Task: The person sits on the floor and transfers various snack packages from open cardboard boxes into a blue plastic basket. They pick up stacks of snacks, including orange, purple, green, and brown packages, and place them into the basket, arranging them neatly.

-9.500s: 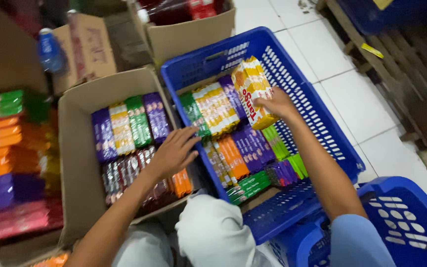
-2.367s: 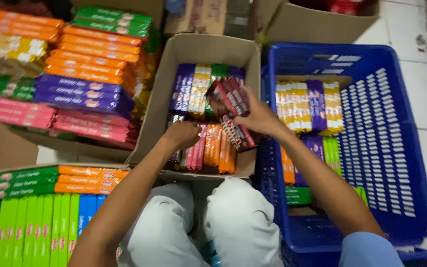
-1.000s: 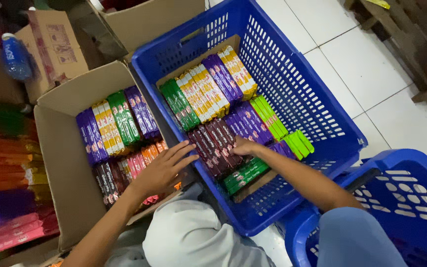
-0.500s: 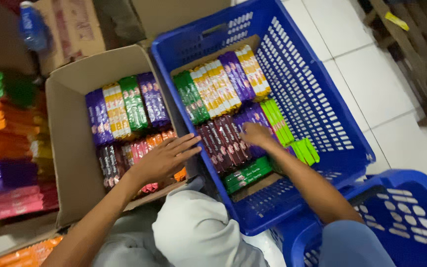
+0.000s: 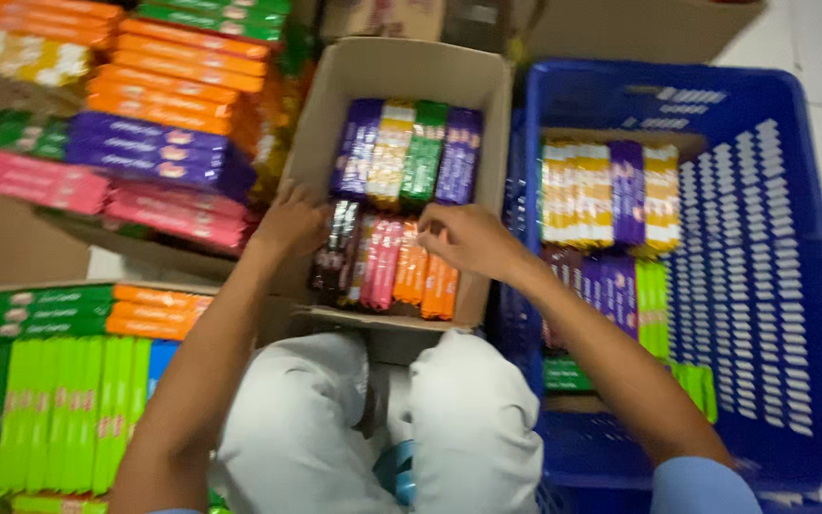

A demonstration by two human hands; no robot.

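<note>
Kneeling over an open cardboard box (image 5: 487, 86), a person was seen from above. Both hands were lowered into its near row of upright snack bars (image 5: 397, 266), whose long axes ran away from the body. The right hand (image 5: 468, 238) was curled on the orange bars, its grip apparently pinching one; the left hand (image 5: 289, 224) rested at the dark bars, its grip unclear. Half a second earlier, the right hand had been in the blue basket (image 5: 782, 286) alongside.

Colourful snack packs (image 5: 397, 205) in cardboard box (image 5: 411, 67), more in blue crate (image 5: 811, 286)
</note>
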